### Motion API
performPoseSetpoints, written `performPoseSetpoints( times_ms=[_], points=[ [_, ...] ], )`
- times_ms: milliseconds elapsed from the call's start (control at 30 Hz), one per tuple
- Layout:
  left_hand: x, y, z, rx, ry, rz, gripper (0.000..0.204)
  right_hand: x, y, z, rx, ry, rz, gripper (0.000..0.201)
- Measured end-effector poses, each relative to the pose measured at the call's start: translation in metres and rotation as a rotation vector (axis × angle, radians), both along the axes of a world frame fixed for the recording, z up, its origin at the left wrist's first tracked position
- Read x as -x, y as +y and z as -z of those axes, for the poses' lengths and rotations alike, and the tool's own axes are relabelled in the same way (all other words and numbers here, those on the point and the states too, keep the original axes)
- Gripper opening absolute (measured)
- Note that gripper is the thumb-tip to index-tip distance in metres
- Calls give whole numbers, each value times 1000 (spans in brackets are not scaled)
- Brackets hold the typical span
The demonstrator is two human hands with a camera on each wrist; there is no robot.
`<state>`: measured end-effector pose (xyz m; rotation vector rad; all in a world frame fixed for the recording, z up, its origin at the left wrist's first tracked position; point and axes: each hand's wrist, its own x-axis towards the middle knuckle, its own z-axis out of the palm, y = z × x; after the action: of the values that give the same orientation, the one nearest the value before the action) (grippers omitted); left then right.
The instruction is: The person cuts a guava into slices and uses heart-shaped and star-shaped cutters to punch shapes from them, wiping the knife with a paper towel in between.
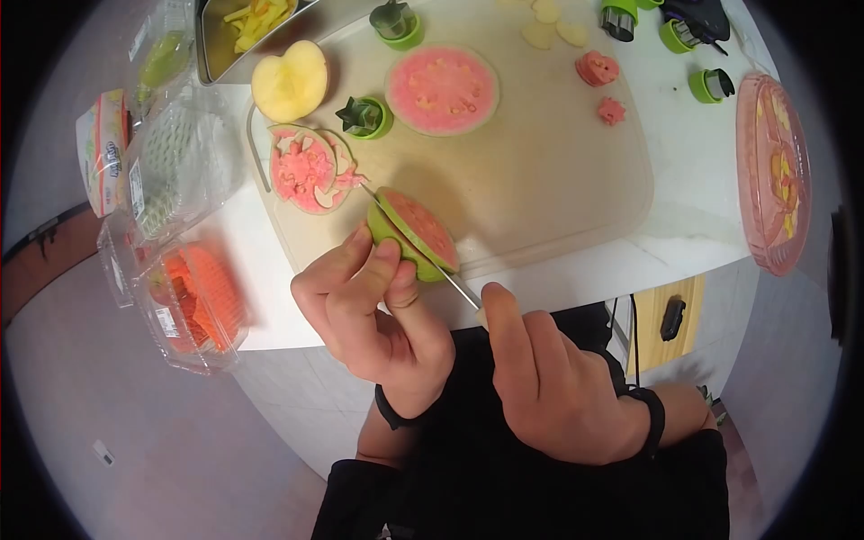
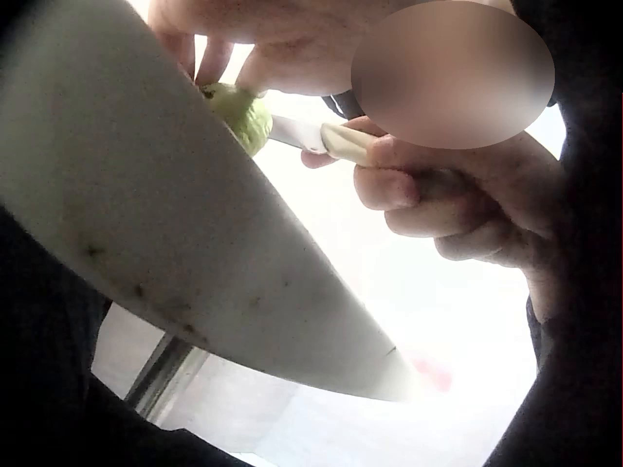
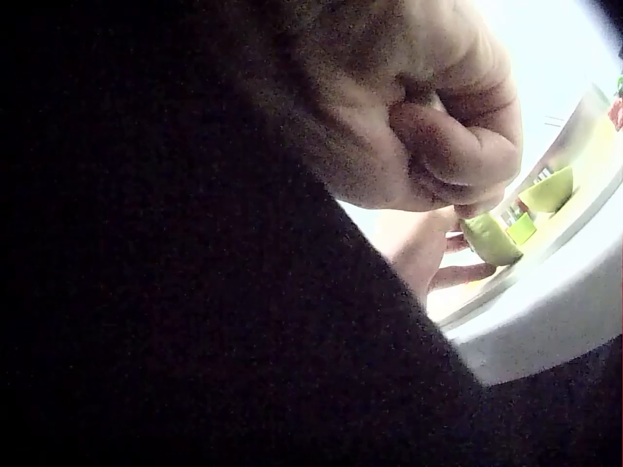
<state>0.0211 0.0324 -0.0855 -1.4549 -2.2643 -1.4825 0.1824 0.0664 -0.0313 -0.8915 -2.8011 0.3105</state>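
Head view: clock face centred on the guava (image 1: 429, 231), with 12 at the top.
Cutting board (image 1: 558, 171): spreads mainly from 10 round to 3 o'clock.
Right hand (image 1: 571, 391): 4 to 5 o'clock; your fingers are curled round the knife handle (image 2: 348, 144).
Left hand (image 1: 378, 315): 7 o'clock; your fingertips and thumb pinch the guava's green side.
Guava: tilted at the board's near edge, pink face toward 2 o'clock.
Guava round (image 1: 442, 90): flat on the board at 12 o'clock.
Knife blade (image 1: 459, 286): runs from 4 to 10 o'clock, between the pink-faced portion and the green portion.
Star cutter (image 1: 362, 117): 11 o'clock, on the board.
Step in hand: judged to be slicing; separation cannot be confirmed.
Next move: calls for an even stroke along the cut, your left fingertips clear of the edge.
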Motion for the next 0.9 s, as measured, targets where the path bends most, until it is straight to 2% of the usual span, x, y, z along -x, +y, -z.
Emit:
performPoseSetpoints(
  times_ms=[267,400,500,600,700,767,900],
  points=[
    [-1,1,-2,34,8,-2,10,3,-1,3,58,18,7,37],
    [-4,1,-1,45,-18,-29,13,7,-5,20,-50,83,36,47],
    [-1,4,4,-34,2,-43,8,12,-5,29,-97,107,59,50],
    [3,3,5,-16,2,-14,15,17,-1,29,-102,107,80,51],
    [6,-1,4,-51,-116,87,27,14,2,29,-133,97,75,52],
    [10,-4,6,-30,-110,148,36,12,9,17,-52,48,47,49],
    [6,-11,3,27,-89,144,44,7,13,-5,38,-16,54,46]
  ],
)
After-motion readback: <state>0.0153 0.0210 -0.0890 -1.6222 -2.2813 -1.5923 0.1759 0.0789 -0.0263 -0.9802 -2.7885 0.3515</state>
